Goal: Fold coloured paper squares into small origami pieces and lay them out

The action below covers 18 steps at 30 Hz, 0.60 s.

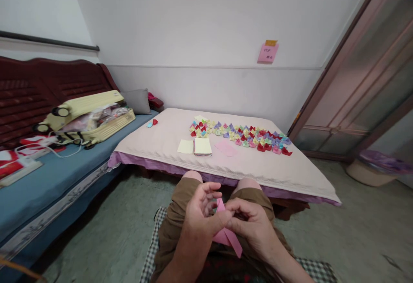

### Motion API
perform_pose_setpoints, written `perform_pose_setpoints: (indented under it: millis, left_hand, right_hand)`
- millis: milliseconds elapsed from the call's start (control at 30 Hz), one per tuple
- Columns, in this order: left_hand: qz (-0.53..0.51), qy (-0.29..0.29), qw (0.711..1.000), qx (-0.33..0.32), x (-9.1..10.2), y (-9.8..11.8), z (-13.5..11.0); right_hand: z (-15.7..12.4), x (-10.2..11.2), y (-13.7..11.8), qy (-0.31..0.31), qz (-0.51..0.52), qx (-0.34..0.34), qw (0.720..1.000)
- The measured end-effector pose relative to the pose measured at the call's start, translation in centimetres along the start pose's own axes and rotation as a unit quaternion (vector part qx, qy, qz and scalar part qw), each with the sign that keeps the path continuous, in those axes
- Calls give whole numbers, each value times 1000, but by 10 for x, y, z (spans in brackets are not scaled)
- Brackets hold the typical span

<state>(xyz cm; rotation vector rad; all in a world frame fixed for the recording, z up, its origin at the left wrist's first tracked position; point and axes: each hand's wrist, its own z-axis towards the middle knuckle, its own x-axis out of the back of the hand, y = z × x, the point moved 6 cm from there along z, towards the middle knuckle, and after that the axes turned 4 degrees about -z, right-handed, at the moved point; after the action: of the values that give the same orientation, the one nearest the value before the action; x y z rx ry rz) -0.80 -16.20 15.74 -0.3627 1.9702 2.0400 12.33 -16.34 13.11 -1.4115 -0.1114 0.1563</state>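
Left hand [201, 216]: thumb pressing on the pink folded paper [232, 243], fingers curled behind its upper tip; that pressure probably keeps the folds from springing open.
Right hand [253, 223]: thumb and fingers pinching the same piece beside my left thumb, likely to steady it from the other side.
Pink folded paper: between both hands, over my lap [176, 214], point up and a strip jutting below; held this low, I'd guess, so my forearms can rest.
Square paper stack [203, 146]: beyond my knees, yellow on top, other colours at its edges; set centrally, probably for easy reach.
Loose yellow sheet [185, 146]: flat, just left of the stack.
Pale pink paper [226, 148]: flat, right of the stack; one sheet or more, I can't tell.
Folded paper pieces [245, 134]: packed in rows on the pale cover [155, 143], behind and right of the stack, perhaps so they stay out of my way.
Stray pair [155, 122]: red and blue, touching or nearly, well left of those rows.
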Motion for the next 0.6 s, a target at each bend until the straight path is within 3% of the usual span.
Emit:
perform_pose_setpoints:
  millis: [433, 600]
  left_hand:
    - [65, 4, 998, -13, 5, -4, -3]
    - [30, 16, 999, 2, 6, -7, 0]
  right_hand:
    - [-2, 3, -2, -1, 32, -6, 999]
    - [-3, 1, -4, -5, 8, 1, 1000]
